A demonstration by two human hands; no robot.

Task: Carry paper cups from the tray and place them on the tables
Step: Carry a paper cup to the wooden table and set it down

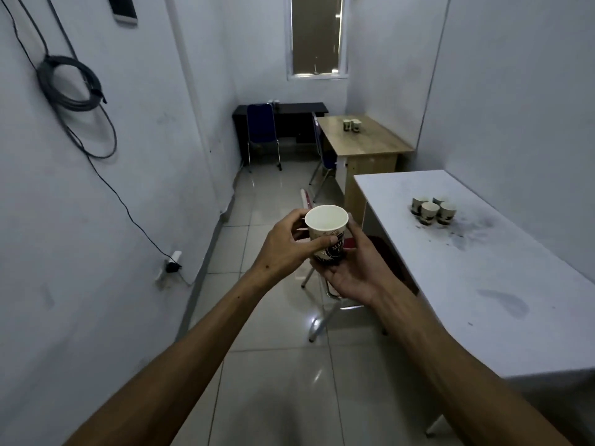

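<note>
Our two forearms reach out over the tiled floor point(277, 365), and between them we hold one paper cup point(327, 233) upright, mouth open and empty. Our left hand point(286, 249) wraps its side, thumb across the printed front; our right hand point(351, 272) cups it from below and behind. To our right, four cups point(433, 211) stand clustered on the white table point(483, 300). Farther back, two cups point(351, 124) sit on the wooden table point(370, 140), with a blue chair point(261, 130) by a dark desk point(289, 107).
</note>
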